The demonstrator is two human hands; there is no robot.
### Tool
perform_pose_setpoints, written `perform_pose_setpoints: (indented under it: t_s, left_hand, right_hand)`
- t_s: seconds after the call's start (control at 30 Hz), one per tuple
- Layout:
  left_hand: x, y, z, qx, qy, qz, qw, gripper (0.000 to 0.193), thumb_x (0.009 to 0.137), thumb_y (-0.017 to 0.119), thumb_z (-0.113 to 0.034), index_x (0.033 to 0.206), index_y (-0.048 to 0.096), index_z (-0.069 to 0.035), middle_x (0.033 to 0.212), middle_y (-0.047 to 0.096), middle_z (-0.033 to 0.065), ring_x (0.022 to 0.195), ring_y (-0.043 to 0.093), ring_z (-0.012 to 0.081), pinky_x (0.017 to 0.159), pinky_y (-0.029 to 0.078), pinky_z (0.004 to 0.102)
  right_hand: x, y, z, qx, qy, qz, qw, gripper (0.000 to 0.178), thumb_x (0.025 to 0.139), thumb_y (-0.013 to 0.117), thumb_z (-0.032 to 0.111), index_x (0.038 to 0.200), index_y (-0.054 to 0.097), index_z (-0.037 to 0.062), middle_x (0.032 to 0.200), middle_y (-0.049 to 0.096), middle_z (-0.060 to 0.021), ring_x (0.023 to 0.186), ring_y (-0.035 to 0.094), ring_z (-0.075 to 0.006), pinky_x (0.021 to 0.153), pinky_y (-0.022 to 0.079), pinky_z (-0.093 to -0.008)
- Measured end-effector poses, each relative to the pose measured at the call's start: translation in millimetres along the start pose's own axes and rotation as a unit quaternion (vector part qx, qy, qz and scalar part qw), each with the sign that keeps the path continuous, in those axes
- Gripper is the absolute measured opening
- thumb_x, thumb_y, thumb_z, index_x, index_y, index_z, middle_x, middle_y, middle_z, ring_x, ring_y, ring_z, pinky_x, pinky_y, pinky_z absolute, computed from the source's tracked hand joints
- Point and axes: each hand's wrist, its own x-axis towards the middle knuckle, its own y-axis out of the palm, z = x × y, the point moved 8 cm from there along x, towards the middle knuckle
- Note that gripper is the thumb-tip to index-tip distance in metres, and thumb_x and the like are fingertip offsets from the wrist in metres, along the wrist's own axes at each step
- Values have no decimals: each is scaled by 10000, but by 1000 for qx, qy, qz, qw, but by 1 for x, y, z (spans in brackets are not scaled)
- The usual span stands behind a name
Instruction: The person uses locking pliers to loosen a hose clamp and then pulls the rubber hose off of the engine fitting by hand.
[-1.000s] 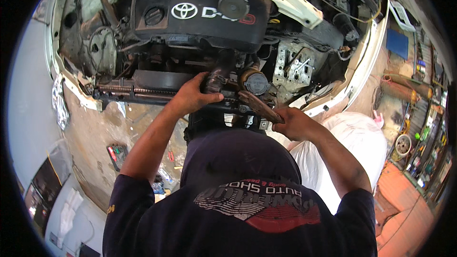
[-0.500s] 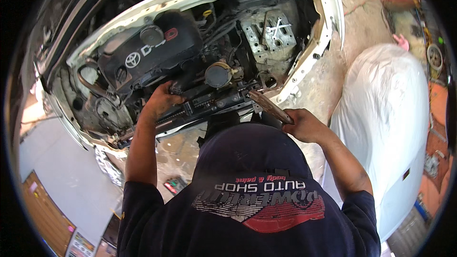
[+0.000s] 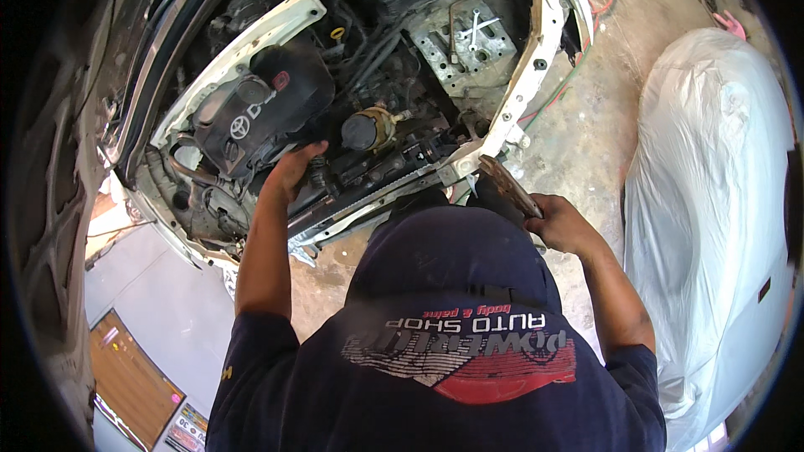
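Note:
My left hand [image 3: 290, 172] is at the front edge of the black plastic engine cover [image 3: 251, 121], beside a black ribbed hose [image 3: 319, 177]. A finger stretches out to the right; the other fingers are partly hidden, and I see nothing held. Over the car's front right corner, my right hand [image 3: 563, 222] closes around the lower end of a long, rust-brown hand tool [image 3: 507, 186], which looks like pliers. The tool tilts up and left, its tip close to the pale front panel [image 3: 459, 169]. Between my hands sits a round, dark-capped part [image 3: 360, 131] on a yellowish housing.
On a metal plate with holes [image 3: 465, 54] in the engine bay's far right lie a wrench [image 3: 477, 29] and a thin rod. The pale fender edge [image 3: 523, 75] curves round them. A red-green cable [image 3: 559, 92] crosses the floor. White sheeting covers a large shape [image 3: 712, 226] at the right.
My view has shifted, so the car sits differently in it. My left hand has turned, its finger now extended rightward. The right hand still holds the tool, now farther right by the car's corner.

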Motion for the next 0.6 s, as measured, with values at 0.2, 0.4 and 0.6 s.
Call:
perform_pose_setpoints:
  t_s: [0.2,0.4,0.6]
  left_hand:
    - [2,25,-13,37,128,-98,986,533,850,828,-318,1237,702,27,1164,731,133,1063,652,262,976,473,358]
    - [15,-8,18,39,253,-233,938,615,848,836,-429,1184,708,70,1069,750,174,977,679,252,915,503,346]
    - [6,7,10,17,248,-111,962,637,896,816,-409,1257,670,95,1149,731,182,1042,659,225,951,491,325]
  right_hand:
    - [2,-5,10,-17,-29,-8,999,194,893,689,96,1068,676,14,731,603,-52,642,553,-151,620,479,-337]
    - [-3,-8,15,-29,29,3,999,268,884,671,118,1137,682,31,873,665,-138,786,627,-237,748,485,-372]
    - [2,6,19,-27,-11,-2,1000,121,898,667,97,1003,653,37,673,546,-13,547,516,-116,517,437,-317]
